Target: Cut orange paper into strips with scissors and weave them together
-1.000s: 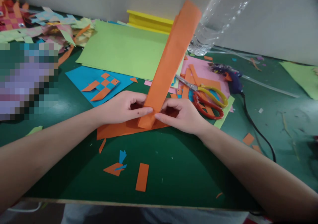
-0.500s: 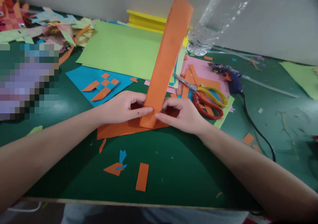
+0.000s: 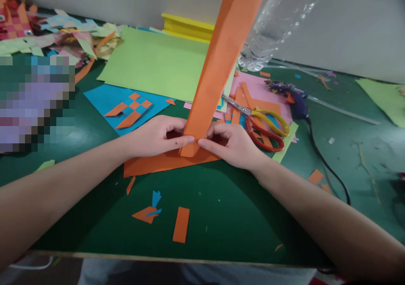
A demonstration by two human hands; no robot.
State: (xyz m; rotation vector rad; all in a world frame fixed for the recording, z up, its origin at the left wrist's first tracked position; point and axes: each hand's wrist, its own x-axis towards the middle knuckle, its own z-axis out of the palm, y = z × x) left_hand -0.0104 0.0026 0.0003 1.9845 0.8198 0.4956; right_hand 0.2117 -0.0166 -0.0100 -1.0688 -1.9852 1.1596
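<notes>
A long folded strip of orange paper (image 3: 218, 65) stands tilted up between my hands, its layers parted a little toward the top. My left hand (image 3: 158, 136) pinches its lower left edge, thumb on the front. On the lower right edge, the thumb and fingers of my right hand (image 3: 232, 146) are closed in the same way. Beneath both hands lies a flat orange paper sheet (image 3: 148, 165). Scissors (image 3: 267, 129) with red and yellow handles rest just beyond my right hand. A woven orange and blue paper fish (image 3: 134, 108) lies on a blue sheet (image 3: 98, 99) beyond my left hand.
Light green sheets (image 3: 155, 61) lie at the back, beside a tilted clear plastic bottle (image 3: 275, 28). A glue gun (image 3: 299, 101) with a black cord is on the right. Paper scraps (image 3: 181, 225) lie near the front edge. Paper strips (image 3: 69, 40) are heaped at the back left.
The strip's upper end has moved up and to the right, and its layers show more apart. My right thumb has shifted slightly up. The left hand has stayed in place.
</notes>
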